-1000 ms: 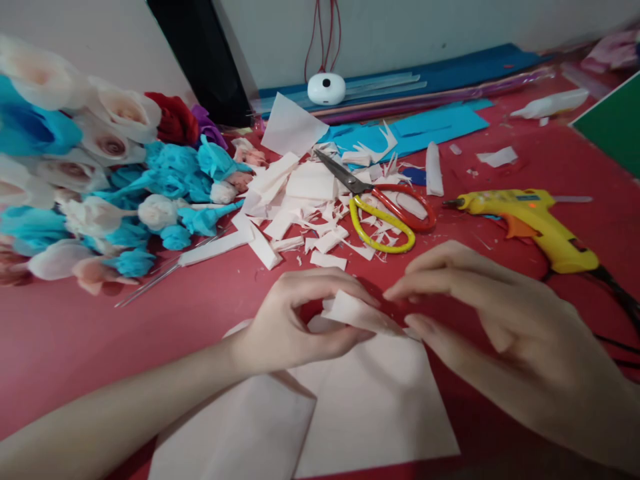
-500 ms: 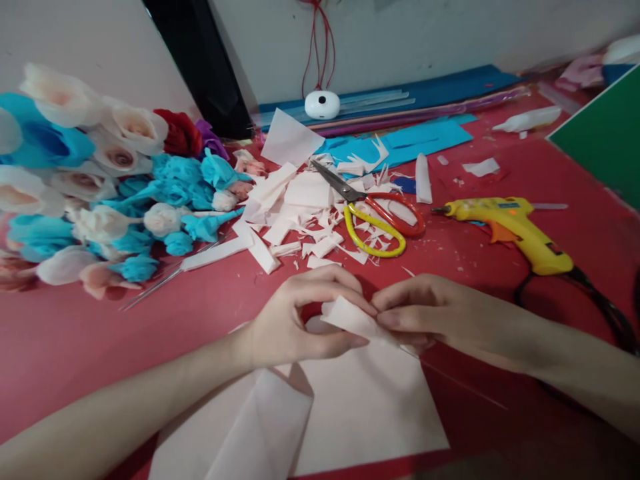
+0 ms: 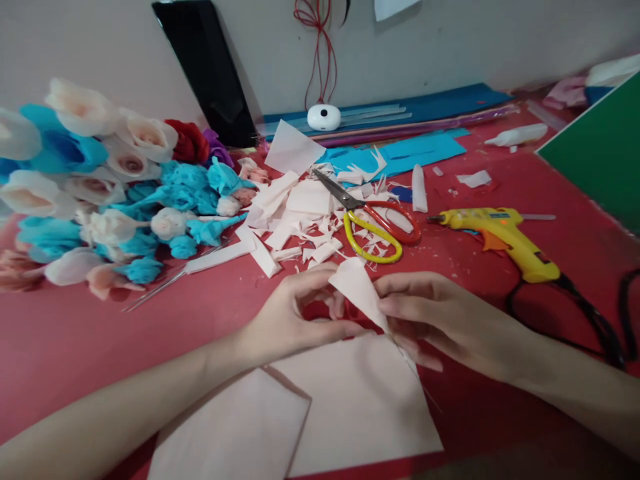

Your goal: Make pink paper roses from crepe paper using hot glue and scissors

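My left hand and my right hand meet over the red table, both pinching a small pale pink paper piece that stands tilted up between the fingertips. A thin wire seems to run down from the piece toward the lower right, though it is hard to make out. Under the hands lie two large pale pink paper sheets, the left one overlapping the other.
A heap of blue, white and pink paper flowers fills the left. Pink paper scraps, yellow-and-red scissors and a yellow glue gun with its black cord lie beyond the hands. Blue paper sheets and a green board sit at the back right.
The small pink piece has been turned up from lying flat to standing on end. My right hand has slid left and closed its fingers on it. The camera view has tilted up slightly.
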A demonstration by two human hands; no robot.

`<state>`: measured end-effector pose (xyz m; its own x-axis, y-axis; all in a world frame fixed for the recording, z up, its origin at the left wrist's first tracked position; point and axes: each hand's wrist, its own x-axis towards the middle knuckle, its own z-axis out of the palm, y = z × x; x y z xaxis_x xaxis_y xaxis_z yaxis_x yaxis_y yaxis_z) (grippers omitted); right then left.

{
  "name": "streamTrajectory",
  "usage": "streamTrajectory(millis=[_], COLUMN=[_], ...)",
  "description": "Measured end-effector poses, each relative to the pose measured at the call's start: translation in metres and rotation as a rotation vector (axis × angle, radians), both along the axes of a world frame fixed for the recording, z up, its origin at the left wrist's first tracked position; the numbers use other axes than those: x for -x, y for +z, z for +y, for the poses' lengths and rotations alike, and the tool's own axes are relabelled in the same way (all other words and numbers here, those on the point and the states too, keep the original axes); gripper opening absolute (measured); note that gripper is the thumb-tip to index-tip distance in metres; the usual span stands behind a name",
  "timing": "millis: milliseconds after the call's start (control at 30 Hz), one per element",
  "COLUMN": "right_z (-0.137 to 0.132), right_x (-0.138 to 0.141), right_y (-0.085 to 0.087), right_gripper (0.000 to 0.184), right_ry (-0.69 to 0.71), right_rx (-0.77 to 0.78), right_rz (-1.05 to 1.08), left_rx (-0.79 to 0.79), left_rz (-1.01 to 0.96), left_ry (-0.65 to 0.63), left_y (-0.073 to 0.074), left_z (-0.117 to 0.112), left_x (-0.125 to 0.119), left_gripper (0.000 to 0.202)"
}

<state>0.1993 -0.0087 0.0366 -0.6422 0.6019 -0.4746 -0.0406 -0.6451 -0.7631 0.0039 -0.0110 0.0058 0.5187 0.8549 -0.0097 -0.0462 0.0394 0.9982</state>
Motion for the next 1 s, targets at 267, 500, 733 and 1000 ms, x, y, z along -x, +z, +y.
streamTrajectory(millis=[267, 500, 733, 1000], right_z=[-0.0046, -0.0043, -0.0046, -0.0052], right_x=[0.0075, 0.0079, 0.0074, 0.0090], right_y=[-0.0013, -0.0028, -0.0023, -0.0054], right_gripper=[0.015, 0.012, 0.015, 0.019], right_ry=[-0.060, -0.077, -0.066, -0.094], right_rx=[-0.064, -0.078, -0.079, -0.101], right_rz=[0.035, 0.038, 0.044, -0.020], left_rx=[0.071, 0.095, 0.084, 0.085], left_rz=[-0.037, -0.072, -0.069, -0.062], left_ry=[0.052, 0.052, 0.079, 0.065], left_y=[-0.0048, -0.0059, -0.0048, -0.0054], left_z=[0.0012, 0.0011, 0.0023, 0.0011], left_x=[0.0032, 0.0035, 0.0021, 0.0025], left_gripper=[0.015, 0.018, 0.019, 0.018])
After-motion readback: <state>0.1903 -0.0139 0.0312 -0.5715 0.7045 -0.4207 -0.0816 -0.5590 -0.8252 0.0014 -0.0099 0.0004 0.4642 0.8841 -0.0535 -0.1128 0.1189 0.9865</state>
